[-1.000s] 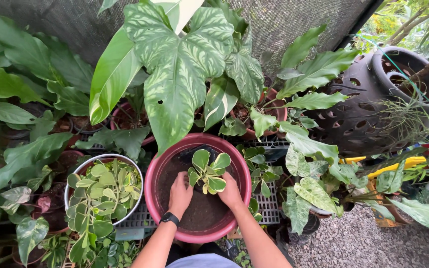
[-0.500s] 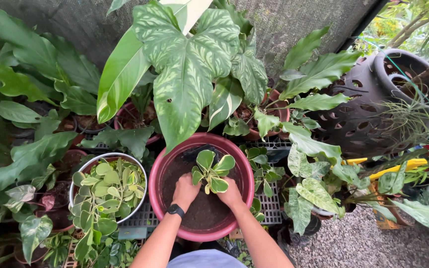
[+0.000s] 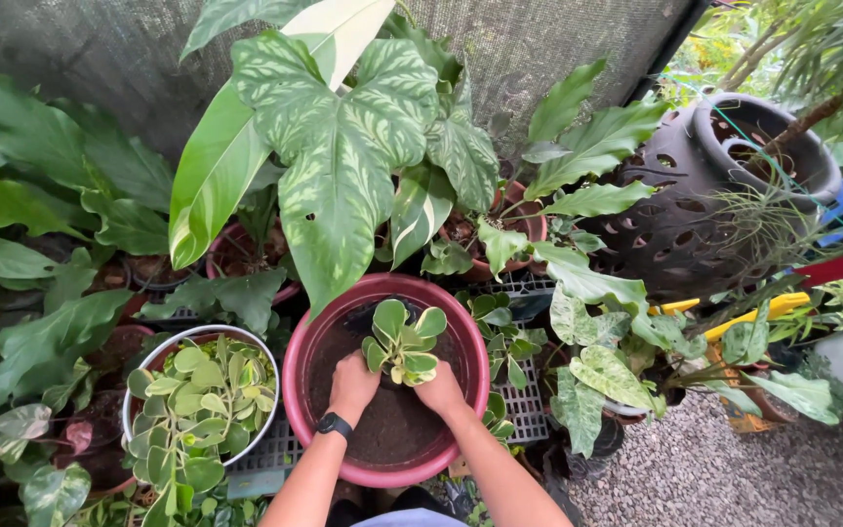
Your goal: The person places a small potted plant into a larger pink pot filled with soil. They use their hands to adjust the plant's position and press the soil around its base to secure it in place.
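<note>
While both hands press down at its base, the small variegated plant (image 3: 401, 344) stands upright near the middle of the round pink pot (image 3: 297, 359), slightly toward the far rim. It carries a compact cluster of rounded, paddle-shaped leaves, green at the centre with pale cream-yellow margins and patches. The stems are hidden beneath the foliage and the hands.

The left hand (image 3: 352, 381) rests knuckles-up on the dark soil (image 3: 394, 429) just left of the plant, fingers curled together and pushed down into the soil at the plant's base. A black wristband (image 3: 335, 425) circles the left wrist. The right hand (image 3: 441, 389) mirrors it on the right side, fingers likewise bunched and bent downward against the soil beside the stem. Whether either set of fingers actually clamps the stem cannot be told, since the fingertips are hidden under the leaves.

The soil fills the pot to a level below the rim, and its surface is dark and fine-grained. A black object (image 3: 358, 314) shows at the far inner edge of the pot, partly under the leaves.

Surroundings:
- A white-rimmed pot of green-and-cream foliage (image 3: 197, 395) stands just left of the pink pot.
- A large variegated leaf (image 3: 339, 156) overhangs the far rim.
- A dark perforated urn (image 3: 704, 205) stands well apart to the right.
- A grey plastic grid (image 3: 519, 405) lies under the pots, with gravel (image 3: 695, 478) at lower right.
</note>
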